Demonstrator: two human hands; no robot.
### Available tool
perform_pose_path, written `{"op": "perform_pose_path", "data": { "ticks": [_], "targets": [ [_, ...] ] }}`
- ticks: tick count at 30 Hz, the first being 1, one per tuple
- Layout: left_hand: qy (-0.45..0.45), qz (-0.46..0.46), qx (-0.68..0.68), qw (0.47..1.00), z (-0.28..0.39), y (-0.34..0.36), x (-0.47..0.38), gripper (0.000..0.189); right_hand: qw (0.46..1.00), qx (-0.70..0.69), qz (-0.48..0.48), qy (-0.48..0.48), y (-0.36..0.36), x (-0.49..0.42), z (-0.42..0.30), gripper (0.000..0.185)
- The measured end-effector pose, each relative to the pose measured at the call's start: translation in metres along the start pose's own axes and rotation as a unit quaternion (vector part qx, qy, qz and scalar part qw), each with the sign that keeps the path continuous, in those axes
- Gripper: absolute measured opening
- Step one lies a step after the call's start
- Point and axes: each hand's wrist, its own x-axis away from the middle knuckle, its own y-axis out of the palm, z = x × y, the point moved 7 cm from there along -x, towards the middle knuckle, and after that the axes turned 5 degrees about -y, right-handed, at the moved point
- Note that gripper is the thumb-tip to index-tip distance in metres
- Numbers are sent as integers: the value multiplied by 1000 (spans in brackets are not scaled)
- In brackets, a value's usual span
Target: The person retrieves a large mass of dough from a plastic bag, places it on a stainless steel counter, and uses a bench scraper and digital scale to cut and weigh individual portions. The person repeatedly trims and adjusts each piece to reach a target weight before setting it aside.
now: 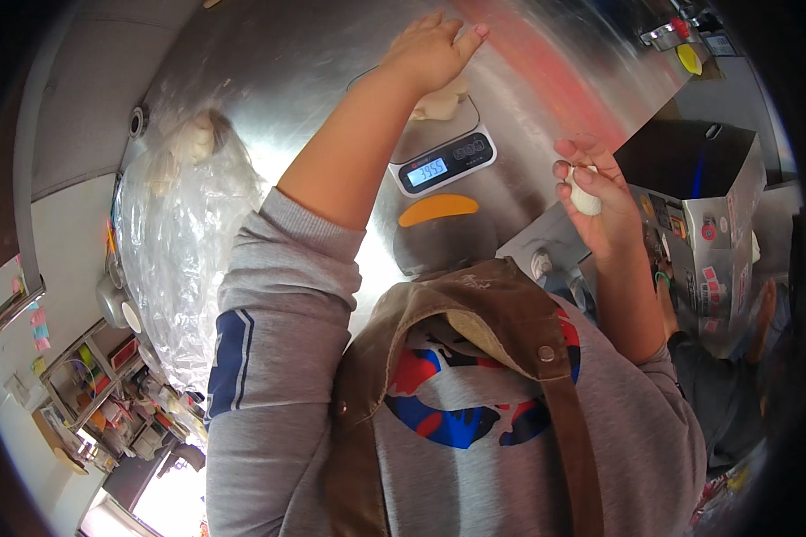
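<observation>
My left hand (430, 54) reaches palm down over the far part of a digital kitchen scale (443, 161), its fingers apart. Pale dough (440, 106) lies on the scale, partly hidden under that hand and wrist. The scale's display is lit. In my right hand (601, 194), raised to the right of the scale, a small piece of white dough (585, 194) is pinched between thumb and fingers. Just below the scale lies a dough scraper with an orange grip (438, 209) and a dark rounded blade.
A large clear plastic bag (181, 241) with pale dough inside lies left on the metal worktop (295, 40). A stainless steel machine housing (712, 255) bearing stickers stands at right, with another person's arm (668, 302) beside it. Shelves (107, 389) hold mixed items at lower left.
</observation>
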Motion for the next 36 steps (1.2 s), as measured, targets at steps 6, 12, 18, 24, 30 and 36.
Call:
{"op": "perform_pose_path", "data": {
  "ticks": [6, 12, 18, 24, 30, 36],
  "targets": [
    [-121, -170, 25, 978, -8, 20, 5, 61, 992, -59, -110, -23, 7, -6, 0, 22],
    [-97, -88, 154, 979, -8, -18, 18, 66, 983, 171, -59, 2, 9, -24, 8, 23],
    [-24, -40, 81, 996, -16, -45, 57, 40, 890, 441, -95, -69, 41, -108, 25, 37],
    [-18, 82, 133, 987, -14, -45, 75, 35, 767, 585, -181, -192, 82, -132, 29, 39],
    [33, 137, 144, 979, -12, -43, 87, 33, 732, 622, -207, -186, 98, -132, 26, 32],
    [96, 176, 110, 974, -3, -44, 88, 27, 747, 624, -158, -165, 95, -141, 33, 27]
  ]
}}
